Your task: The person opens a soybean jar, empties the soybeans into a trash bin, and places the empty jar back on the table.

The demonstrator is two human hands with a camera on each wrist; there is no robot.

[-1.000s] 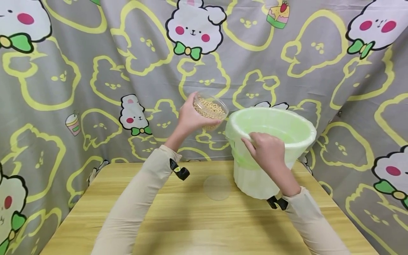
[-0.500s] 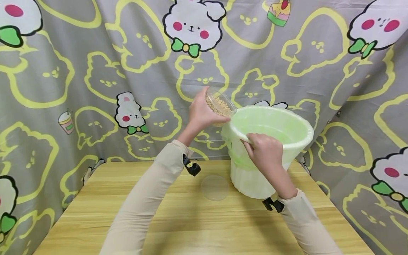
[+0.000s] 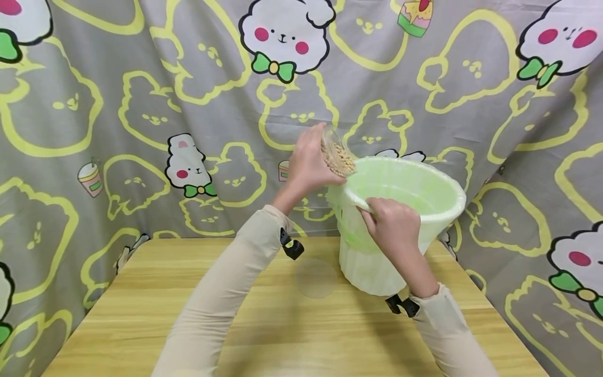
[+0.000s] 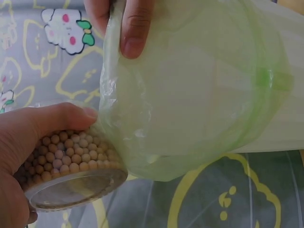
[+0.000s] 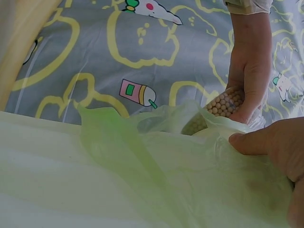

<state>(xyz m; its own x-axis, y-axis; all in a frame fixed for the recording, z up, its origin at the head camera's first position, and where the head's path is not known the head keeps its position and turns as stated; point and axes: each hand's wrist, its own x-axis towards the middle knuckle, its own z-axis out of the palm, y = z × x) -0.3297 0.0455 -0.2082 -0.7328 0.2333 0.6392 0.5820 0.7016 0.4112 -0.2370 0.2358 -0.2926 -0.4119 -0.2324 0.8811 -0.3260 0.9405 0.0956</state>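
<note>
My left hand [image 3: 308, 162] grips a clear round plastic tub [image 4: 78, 187] of small round beige balls [image 4: 73, 156]. The tub tilts steeply to the right at the left rim of a white bin [image 3: 372, 272]. In the head view the balls [image 3: 340, 161] lie against the tub's lower side, by its mouth. A thin light-green plastic bag [image 3: 400, 191] lines the bin and folds over its rim. My right hand [image 3: 395, 222] grips the near rim through the bag, thumb outside; the bin wall hides its other fingers. The bin's bottom is hidden.
A clear round disc, like a lid [image 3: 315, 278], lies flat on the wooden table [image 3: 188, 293] left of the bin. Behind the table hangs a grey patterned curtain [image 3: 216, 131]. A small black device [image 3: 292, 246] is strapped at the left wrist.
My left hand has moved right to the bin's rim and tipped the tub from a slight tilt to a steep one. My right hand keeps its grip on the rim.
</note>
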